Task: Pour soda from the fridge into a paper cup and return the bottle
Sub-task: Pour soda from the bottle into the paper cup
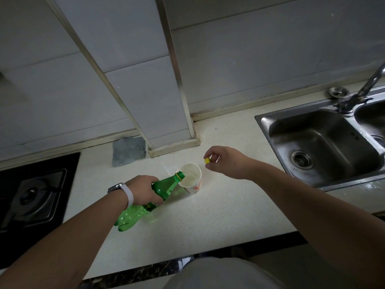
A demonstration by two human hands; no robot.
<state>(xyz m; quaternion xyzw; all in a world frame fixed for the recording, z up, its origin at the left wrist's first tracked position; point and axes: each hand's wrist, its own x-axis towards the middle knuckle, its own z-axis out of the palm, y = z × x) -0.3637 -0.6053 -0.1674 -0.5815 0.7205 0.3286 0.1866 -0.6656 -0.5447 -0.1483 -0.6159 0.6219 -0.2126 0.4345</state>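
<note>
Head view, left hand [143,191] tilting bottle [164,187] over cup [190,178]

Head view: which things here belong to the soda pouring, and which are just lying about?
In the job: green bottle, tilted over the paper cup, gripped by the left hand; yellow cap, pinched by the right hand.
Lying about: sink, tap, gas hob, grey pad.

Steel sink [318,140], gas stove [33,195], grey sponge [128,150].
</note>
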